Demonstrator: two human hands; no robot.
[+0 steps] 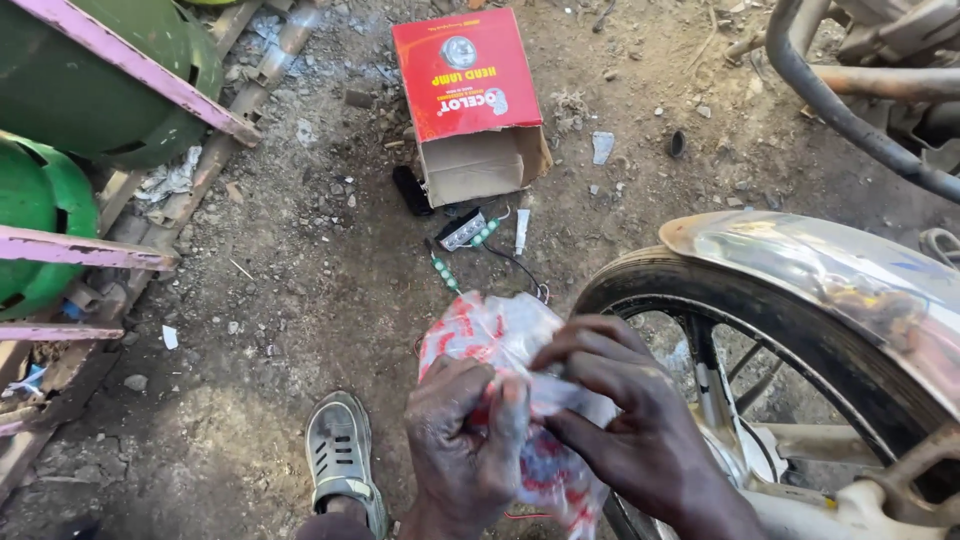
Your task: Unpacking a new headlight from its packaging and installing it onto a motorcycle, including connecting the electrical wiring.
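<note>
From the head view, both hands are working low in the frame at six o'clock: the left hand (468, 440) is closed in a pinch on the clear plastic bag with red print (500, 345), and the right hand (620, 410) has its fingers curled and gripping the same bag from the three o'clock side. The bag sits between them, just above the dirt ground (290, 290). Risk, as I judge it: thin plastic pulled two ways could tear and spill whatever is inside onto the grit, where small parts would be hard to find. At twelve o'clock lies a red cardboard box (470, 100), open end toward the person, with a small wired part with green beads (465, 235) just below it, near enough to be stepped on. The motorcycle wheel (760, 330) and its chrome mudguard (830, 270) crowd the three o'clock side, nearly touching the right hand. A grey sandal (340, 455) is planted at seven o'clock. Free room lies toward nine o'clock, short of the green cylinders (50, 220).
</note>
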